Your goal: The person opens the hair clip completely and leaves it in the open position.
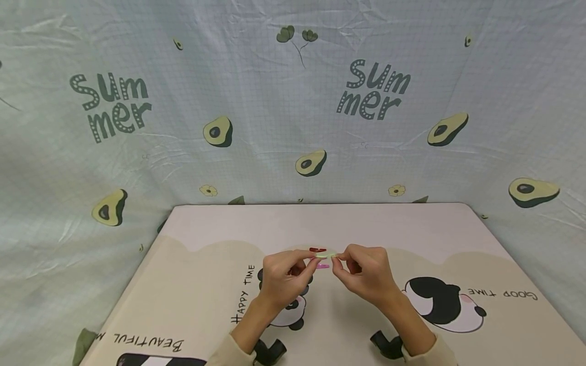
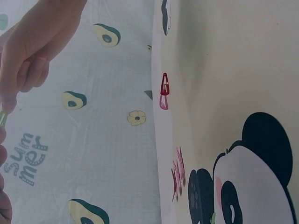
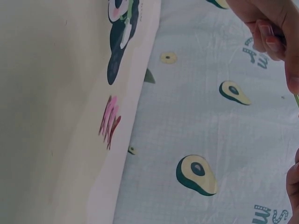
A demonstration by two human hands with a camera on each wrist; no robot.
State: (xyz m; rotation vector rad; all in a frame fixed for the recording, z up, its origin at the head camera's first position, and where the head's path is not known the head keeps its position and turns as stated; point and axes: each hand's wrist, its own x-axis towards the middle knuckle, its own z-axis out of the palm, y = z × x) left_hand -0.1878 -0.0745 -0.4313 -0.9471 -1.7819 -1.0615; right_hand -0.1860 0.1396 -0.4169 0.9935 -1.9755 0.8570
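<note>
Left hand (image 1: 277,272) and right hand (image 1: 370,272) pinch a clip (image 1: 327,255) — slender, pale green.

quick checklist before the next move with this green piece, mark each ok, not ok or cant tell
1. Left hand pinching one end of the green piece: ok.
2. Right hand pinching the other end: ok.
3. Green piece held up off the table: ok, the wrist views show it against the backdrop.
4. Green piece fastened or unfastened: cannot tell, too small and partly covered by fingers.
5. Loose clips spread apart: not ok, a bunch of red and pink clips lies close together in the right wrist view.
</note>
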